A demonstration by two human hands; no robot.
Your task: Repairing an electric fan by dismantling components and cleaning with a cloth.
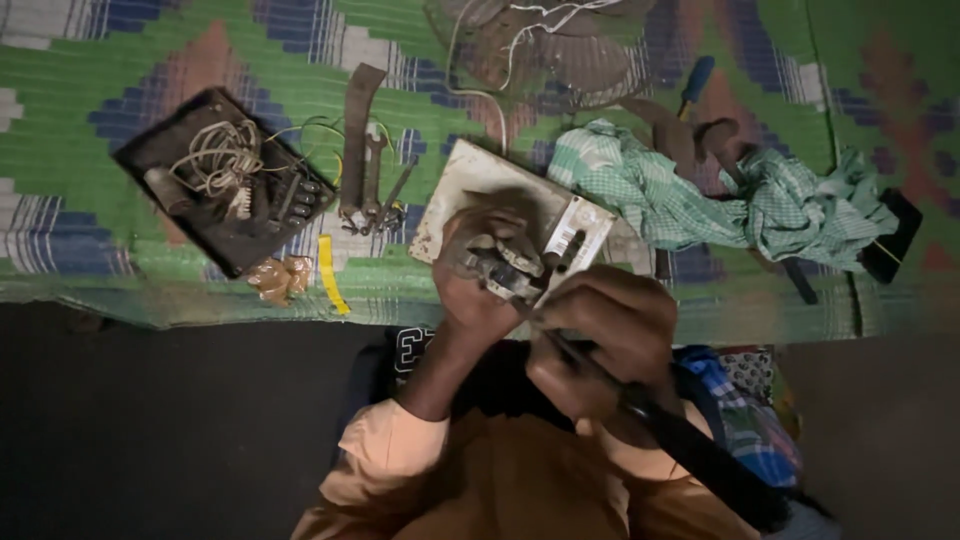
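Note:
My left hand [478, 275] grips a small grey metal electrical part [497, 268], held up over a white switchboard panel [470, 185] lying on the mat. My right hand [600, 335] holds a long dark-handled tool, a screwdriver [680, 440], with its tip set against the metal part. Both hands are close together near the middle of the view, above my lap.
A dark board with coiled wires [220, 180] lies at left, spanners and pliers [365, 160] beside it, and a yellow strip [330, 275]. A green checked cloth [700, 195] lies at right, a blue-handled screwdriver [695, 80] above it. All rest on a patterned green mat [60, 220].

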